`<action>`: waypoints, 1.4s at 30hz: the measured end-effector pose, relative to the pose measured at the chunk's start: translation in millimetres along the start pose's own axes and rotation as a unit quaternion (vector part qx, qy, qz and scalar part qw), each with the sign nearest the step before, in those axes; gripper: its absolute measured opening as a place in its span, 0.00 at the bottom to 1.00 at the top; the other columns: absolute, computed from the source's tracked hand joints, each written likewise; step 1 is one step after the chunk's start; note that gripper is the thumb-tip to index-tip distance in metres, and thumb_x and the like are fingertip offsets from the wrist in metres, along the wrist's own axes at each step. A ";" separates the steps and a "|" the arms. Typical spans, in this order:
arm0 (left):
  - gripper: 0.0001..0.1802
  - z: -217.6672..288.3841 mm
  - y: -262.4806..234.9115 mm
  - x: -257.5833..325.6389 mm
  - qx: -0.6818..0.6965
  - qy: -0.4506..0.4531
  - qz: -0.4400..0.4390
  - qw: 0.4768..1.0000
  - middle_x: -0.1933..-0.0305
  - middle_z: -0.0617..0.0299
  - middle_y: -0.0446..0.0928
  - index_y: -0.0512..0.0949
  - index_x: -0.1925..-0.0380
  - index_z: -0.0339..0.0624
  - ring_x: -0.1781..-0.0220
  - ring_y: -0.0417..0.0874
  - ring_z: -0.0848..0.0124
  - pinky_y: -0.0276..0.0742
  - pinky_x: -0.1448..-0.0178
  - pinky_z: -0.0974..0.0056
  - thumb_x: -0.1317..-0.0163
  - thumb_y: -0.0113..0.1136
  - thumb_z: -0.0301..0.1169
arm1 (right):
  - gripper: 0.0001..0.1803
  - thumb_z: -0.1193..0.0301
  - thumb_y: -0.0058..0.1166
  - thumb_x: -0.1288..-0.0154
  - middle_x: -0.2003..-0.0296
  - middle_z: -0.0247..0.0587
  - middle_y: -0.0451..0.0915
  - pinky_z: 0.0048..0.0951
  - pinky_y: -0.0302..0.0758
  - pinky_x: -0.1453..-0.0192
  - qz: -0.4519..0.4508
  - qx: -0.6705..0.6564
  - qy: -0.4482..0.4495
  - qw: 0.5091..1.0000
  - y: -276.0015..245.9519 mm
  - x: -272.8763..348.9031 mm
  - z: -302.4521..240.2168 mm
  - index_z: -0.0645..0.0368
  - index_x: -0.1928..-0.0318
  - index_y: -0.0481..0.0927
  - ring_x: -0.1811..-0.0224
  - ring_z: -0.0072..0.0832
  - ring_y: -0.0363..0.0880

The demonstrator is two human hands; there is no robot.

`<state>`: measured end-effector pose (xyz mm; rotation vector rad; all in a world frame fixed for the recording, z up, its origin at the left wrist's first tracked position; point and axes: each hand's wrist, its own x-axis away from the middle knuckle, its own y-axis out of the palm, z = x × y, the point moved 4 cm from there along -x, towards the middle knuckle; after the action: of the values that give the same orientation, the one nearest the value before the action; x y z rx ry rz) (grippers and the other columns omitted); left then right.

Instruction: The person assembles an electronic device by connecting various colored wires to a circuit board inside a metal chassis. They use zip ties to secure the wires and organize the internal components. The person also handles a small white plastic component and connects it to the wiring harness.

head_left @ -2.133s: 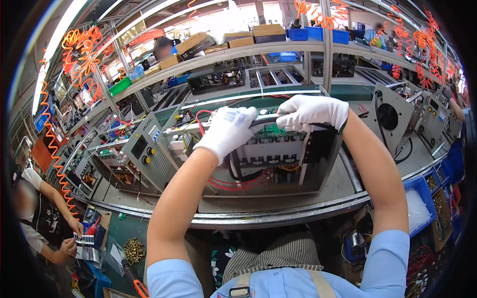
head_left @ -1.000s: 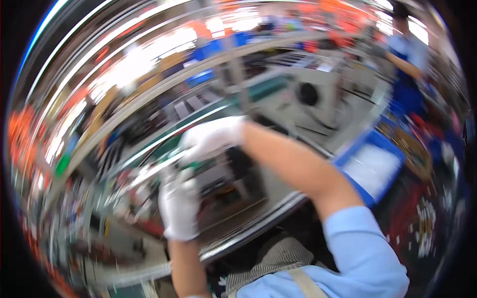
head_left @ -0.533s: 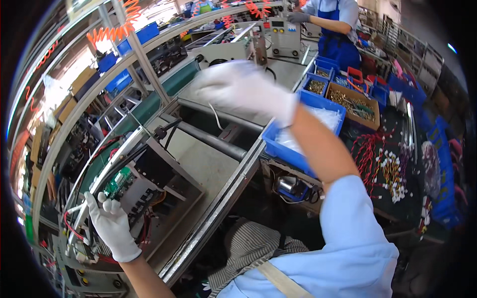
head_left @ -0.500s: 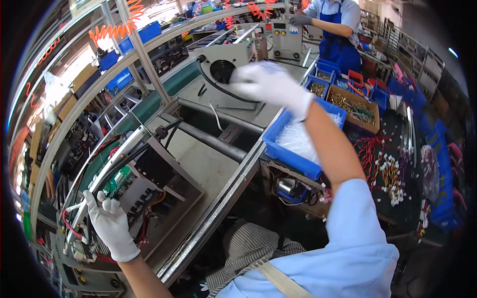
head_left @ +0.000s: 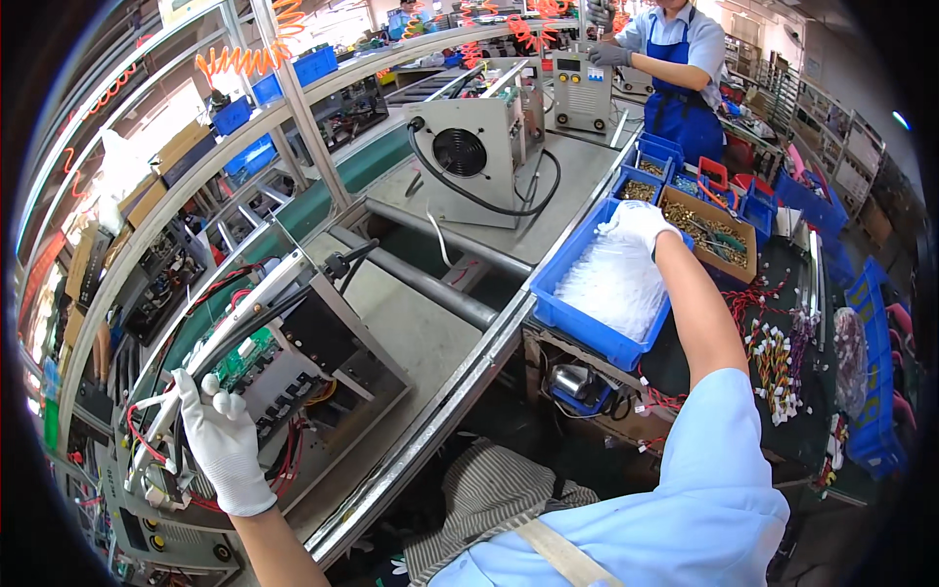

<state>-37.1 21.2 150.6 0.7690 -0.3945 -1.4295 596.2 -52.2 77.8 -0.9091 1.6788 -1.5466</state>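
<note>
My left hand (head_left: 225, 445), in a white glove, is closed around the metal bar (head_left: 191, 377) along the top of an opened machine (head_left: 342, 338). A green circuit board (head_left: 245, 357), black cables and red wires show beside its fingers. My right hand (head_left: 641, 223), also gloved in white, is at the far end of a blue bin (head_left: 636, 357) full of thin, whitish cable ties (head_left: 606, 284). Its fingers are bunched down onto the ties, their tips partly hidden.
Another machine (head_left: 479, 161) with a round fan stands farther along the roller line (head_left: 421, 279). Beyond it, a co-worker (head_left: 675, 78) in a blue apron handles a third unit (head_left: 582, 93). A cardboard box of brass-coloured fittings (head_left: 709, 235) and wire bundles (head_left: 773, 357) lie at right.
My right hand has moved from above the roller line, right and down into the bin of cable ties. My left hand stays on the bar. The view has shifted slightly.
</note>
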 end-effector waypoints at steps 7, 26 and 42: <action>0.17 9.5 -19.3 2.1 0.001 -0.034 -0.015 0.999 0.62 0.66 0.73 0.70 0.40 0.51 0.70 0.69 0.78 0.70 0.68 0.71 0.27 0.53 0.35 | 0.13 0.61 0.60 0.42 0.75 0.38 0.83 0.32 0.73 0.66 0.158 -0.190 -0.053 0.968 -22.4 0.7 28.5 0.56 0.65 0.87 0.73 0.26 0.78; 0.25 14.2 -4.5 12.2 -0.182 -0.009 -0.316 0.931 0.40 0.52 0.74 0.70 0.42 0.30 0.38 0.75 0.59 0.68 0.32 0.54 0.30 0.55 0.39 | 0.11 0.70 0.60 0.35 0.69 0.35 0.84 0.22 0.74 0.68 0.011 -0.517 -0.565 0.643 -116.0 209.1 -479.2 0.67 0.59 0.85 0.71 0.17 0.78; 0.16 10.8 0.7 17.6 -0.145 -0.044 -0.179 0.972 0.78 0.73 0.69 0.79 0.54 0.32 0.79 0.61 0.84 0.56 0.73 0.75 0.25 0.48 0.34 | 0.11 0.70 0.53 0.31 0.74 0.30 0.80 0.15 0.70 0.80 -0.185 -0.480 -0.487 0.706 -133.4 188.6 -482.8 0.60 0.52 0.83 0.80 0.11 0.76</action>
<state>-41.4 1.5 155.2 0.5549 -0.1085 -1.8170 94.5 36.5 241.8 -2.1919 1.3742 -0.0063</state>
